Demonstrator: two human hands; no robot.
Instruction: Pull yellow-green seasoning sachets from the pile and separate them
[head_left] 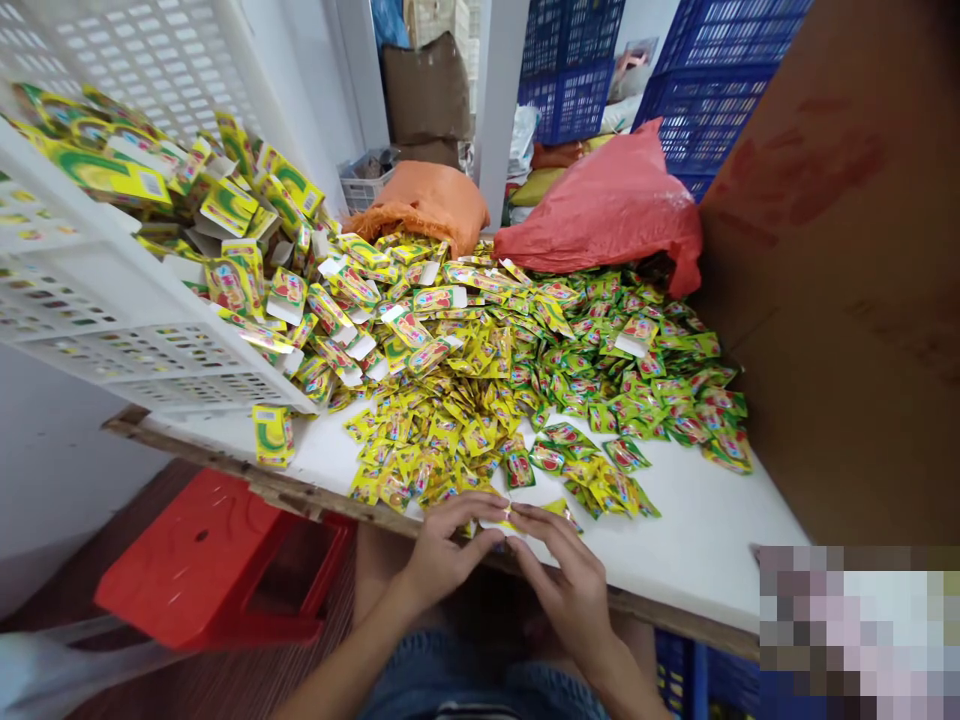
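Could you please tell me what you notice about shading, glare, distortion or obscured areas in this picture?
Head view: the cardboard box is shaded, darker than the white tabletop; head view: the white crate seems slanted by wide-angle stretching; head view: soft sheen on the red stool; head view: coarse pixel blocks cover the lower right corner.

Bright light on white tabletop [697,520]; tall brown cardboard panel [840,300] shaded; red plastic stool [180,570] faintly glinting; edges stretched; lower-right corner pixelated.
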